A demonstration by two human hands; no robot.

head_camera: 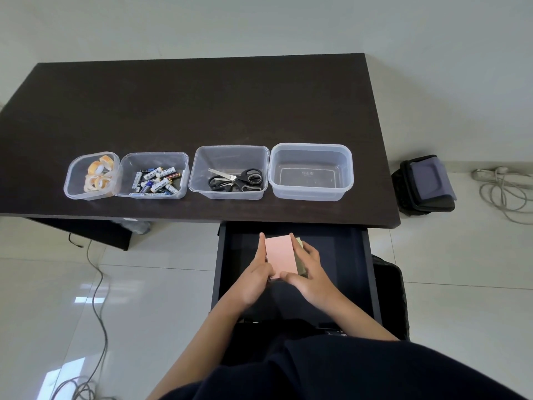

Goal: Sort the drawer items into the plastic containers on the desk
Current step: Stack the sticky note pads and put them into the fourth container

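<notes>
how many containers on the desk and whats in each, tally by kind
Containers holding tape rolls: 1
Containers holding batteries: 1
Containers holding scissors: 1
Containers holding nothing, far right: 1
Total containers on the desk: 4

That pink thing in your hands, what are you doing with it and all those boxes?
A person is sorting things out of an open drawer. Both hands, left hand and right hand, hold a stack of pads with a pink pad on top, above the drawer. On the desk four clear tubs stand in a row: one with tape rolls, one with batteries, one with scissors, and an empty tub on the right end.
</notes>
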